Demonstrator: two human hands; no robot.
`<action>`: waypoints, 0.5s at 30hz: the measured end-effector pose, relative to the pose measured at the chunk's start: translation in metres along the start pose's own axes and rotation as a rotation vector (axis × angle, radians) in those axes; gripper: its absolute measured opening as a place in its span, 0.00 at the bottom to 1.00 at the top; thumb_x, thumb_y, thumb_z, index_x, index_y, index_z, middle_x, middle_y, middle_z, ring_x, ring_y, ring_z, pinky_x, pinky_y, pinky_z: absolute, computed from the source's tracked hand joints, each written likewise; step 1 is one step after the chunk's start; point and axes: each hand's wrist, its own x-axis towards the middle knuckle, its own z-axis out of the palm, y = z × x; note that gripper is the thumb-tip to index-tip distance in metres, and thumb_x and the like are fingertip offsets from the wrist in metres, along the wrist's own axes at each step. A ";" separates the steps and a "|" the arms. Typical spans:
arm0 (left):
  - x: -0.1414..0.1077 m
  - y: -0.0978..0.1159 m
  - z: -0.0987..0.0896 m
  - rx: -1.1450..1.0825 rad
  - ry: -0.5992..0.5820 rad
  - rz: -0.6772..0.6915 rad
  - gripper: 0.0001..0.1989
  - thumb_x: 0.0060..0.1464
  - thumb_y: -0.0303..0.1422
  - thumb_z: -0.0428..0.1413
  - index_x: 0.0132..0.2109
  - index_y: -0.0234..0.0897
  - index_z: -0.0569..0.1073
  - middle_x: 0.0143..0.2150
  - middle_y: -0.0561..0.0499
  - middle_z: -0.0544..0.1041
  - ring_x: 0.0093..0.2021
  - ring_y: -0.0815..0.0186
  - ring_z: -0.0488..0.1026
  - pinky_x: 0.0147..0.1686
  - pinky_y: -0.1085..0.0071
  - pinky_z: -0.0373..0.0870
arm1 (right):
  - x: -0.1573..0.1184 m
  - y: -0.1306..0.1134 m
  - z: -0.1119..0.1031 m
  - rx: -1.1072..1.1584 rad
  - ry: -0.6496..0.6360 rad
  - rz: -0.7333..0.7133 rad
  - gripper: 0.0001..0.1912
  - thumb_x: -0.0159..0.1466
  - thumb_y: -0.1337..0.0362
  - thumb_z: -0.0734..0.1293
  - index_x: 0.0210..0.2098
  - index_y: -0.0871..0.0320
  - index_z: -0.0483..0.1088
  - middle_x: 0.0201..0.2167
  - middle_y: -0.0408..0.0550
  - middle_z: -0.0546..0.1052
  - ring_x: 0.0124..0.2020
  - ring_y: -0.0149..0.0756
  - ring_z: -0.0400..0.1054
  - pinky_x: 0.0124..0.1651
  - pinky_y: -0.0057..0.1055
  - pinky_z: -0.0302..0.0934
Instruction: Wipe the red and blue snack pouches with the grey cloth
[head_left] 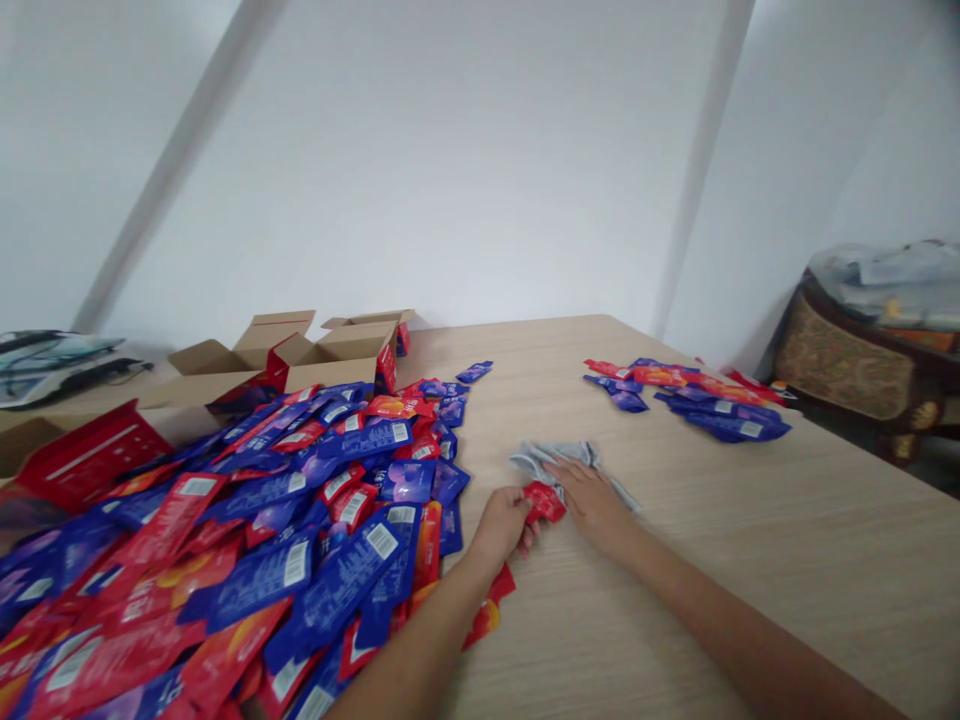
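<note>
My left hand (pixel 504 522) is closed on a small red packet (pixel 545 503), pinching its left edge just above the table. My right hand (pixel 596 505) lies flat with fingers stretched out over a crumpled grey cloth (pixel 536 460), right beside the packet. Part of the cloth is hidden under that hand. Below my left wrist, a red and orange packet (pixel 484 618) lies partly covered by the forearm. A large heap of blue and red packets (pixel 300 560) spreads to the left of my left arm.
Open cardboard boxes (pixel 352 345) stand behind the heap at the left. A smaller pile of blue and red packets (pixel 705 392) lies at the far right of the wooden table (pixel 712 560). Beyond the right edge is a carved chair (pixel 844 350) with plastic-wrapped items on it.
</note>
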 end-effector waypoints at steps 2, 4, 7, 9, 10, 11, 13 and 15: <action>0.001 -0.001 0.000 -0.002 -0.007 0.005 0.07 0.52 0.31 0.50 0.30 0.33 0.68 0.16 0.57 0.68 0.11 0.75 0.60 0.13 0.80 0.59 | -0.005 -0.004 0.001 0.004 -0.023 -0.061 0.28 0.63 0.71 0.51 0.62 0.52 0.56 0.64 0.45 0.58 0.64 0.39 0.47 0.62 0.44 0.46; 0.001 0.000 0.000 0.007 -0.015 0.023 0.05 0.51 0.30 0.50 0.30 0.33 0.67 0.16 0.57 0.68 0.11 0.75 0.60 0.13 0.80 0.58 | -0.008 -0.009 0.002 0.017 -0.050 -0.142 0.29 0.62 0.71 0.52 0.63 0.51 0.55 0.65 0.43 0.56 0.65 0.37 0.45 0.63 0.42 0.44; 0.002 0.000 0.001 0.028 -0.012 0.028 0.07 0.52 0.29 0.48 0.27 0.34 0.66 0.15 0.57 0.67 0.10 0.75 0.59 0.12 0.80 0.57 | -0.006 -0.009 0.001 0.011 -0.045 -0.106 0.30 0.62 0.72 0.52 0.63 0.53 0.55 0.65 0.44 0.56 0.66 0.37 0.44 0.64 0.43 0.43; 0.001 0.000 0.001 0.030 -0.008 0.020 0.09 0.53 0.30 0.47 0.26 0.34 0.65 0.14 0.58 0.66 0.09 0.76 0.58 0.11 0.80 0.56 | -0.002 -0.005 0.000 0.001 -0.024 -0.016 0.29 0.62 0.72 0.51 0.63 0.54 0.55 0.64 0.46 0.56 0.66 0.39 0.44 0.63 0.45 0.43; 0.000 0.001 0.001 0.028 -0.013 0.019 0.09 0.54 0.30 0.46 0.27 0.34 0.65 0.14 0.58 0.66 0.09 0.76 0.58 0.11 0.80 0.56 | -0.002 -0.004 0.001 0.002 -0.016 0.009 0.29 0.62 0.72 0.51 0.63 0.55 0.55 0.64 0.47 0.57 0.66 0.40 0.44 0.63 0.46 0.44; 0.000 0.001 0.001 0.027 -0.017 0.021 0.08 0.54 0.29 0.46 0.27 0.34 0.65 0.15 0.58 0.66 0.09 0.76 0.58 0.11 0.80 0.56 | -0.002 -0.004 0.002 0.010 -0.019 0.003 0.29 0.62 0.71 0.51 0.63 0.55 0.55 0.64 0.47 0.56 0.66 0.40 0.44 0.63 0.46 0.45; -0.001 0.001 0.001 0.030 -0.014 0.030 0.06 0.53 0.27 0.46 0.30 0.34 0.65 0.15 0.58 0.67 0.10 0.75 0.59 0.11 0.80 0.57 | -0.006 -0.008 0.006 0.040 -0.042 -0.075 0.29 0.62 0.71 0.51 0.63 0.55 0.55 0.65 0.46 0.56 0.66 0.38 0.43 0.63 0.44 0.45; -0.001 0.002 0.001 0.035 -0.007 0.044 0.05 0.51 0.26 0.46 0.31 0.34 0.66 0.15 0.58 0.67 0.10 0.74 0.60 0.11 0.79 0.57 | -0.008 -0.012 0.009 0.063 -0.063 -0.161 0.30 0.61 0.72 0.52 0.63 0.55 0.55 0.65 0.46 0.55 0.66 0.36 0.43 0.63 0.42 0.45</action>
